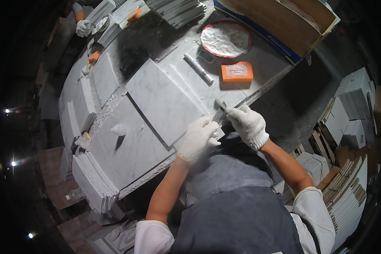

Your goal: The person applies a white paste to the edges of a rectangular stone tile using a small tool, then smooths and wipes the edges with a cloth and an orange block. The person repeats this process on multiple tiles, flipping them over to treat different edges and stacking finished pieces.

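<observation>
Both my hands wear white knit gloves and meet over the table's near edge. My right hand (247, 125) is closed round a small flat metal blade (220, 111), like a scraper, whose upper end looks blurred. My left hand (199, 139) is closed at the fingertips beside the blade. A small pale piece (219, 134) shows at those fingers; whether they hold it or the blade I cannot make out. Left of my hands, a veined marble tile (165, 101) lies on another marble slab (131, 144), its near corner close to my left glove.
Beyond my hands are an orange hand pad (237, 79), a silver marker (198, 68), a red-rimmed bowl of white paste (226, 38) and an open carton (275, 25). Stacked tiles (95, 182) stand at the left. A co-worker's gloved hand (84, 28) is far left. Packed boxes (355, 101) stand right.
</observation>
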Available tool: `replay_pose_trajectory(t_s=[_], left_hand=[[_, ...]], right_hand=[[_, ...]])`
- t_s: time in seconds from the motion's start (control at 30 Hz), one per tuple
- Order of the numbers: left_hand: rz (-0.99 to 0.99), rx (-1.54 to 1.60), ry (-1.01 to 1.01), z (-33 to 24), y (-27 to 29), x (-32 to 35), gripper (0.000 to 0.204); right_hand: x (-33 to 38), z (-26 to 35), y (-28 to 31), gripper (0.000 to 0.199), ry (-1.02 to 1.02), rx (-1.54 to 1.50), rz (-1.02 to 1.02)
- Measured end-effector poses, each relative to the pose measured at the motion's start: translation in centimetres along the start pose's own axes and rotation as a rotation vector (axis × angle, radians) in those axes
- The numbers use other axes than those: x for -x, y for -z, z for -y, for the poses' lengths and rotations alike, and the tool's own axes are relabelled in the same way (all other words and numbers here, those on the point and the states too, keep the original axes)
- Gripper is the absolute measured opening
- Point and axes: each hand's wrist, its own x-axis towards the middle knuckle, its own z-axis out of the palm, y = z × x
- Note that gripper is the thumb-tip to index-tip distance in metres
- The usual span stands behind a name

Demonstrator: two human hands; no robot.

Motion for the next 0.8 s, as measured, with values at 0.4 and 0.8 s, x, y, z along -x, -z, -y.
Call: replay_pose_trajectory(t_s=[0.4,0.8], left_hand=[[-0.355,-0.838,-0.643,1.9,0.6,0.7,0.026],[-0.693,-1.676,-1.117,4.6,1.3,0.5,0.017]], right_hand=[[0.2,-1.3,0.1,0.021,-0.076,-0.074,-0.193],[0.6,-0.3,1.1,0.022,0.093,0.029,-0.031]])
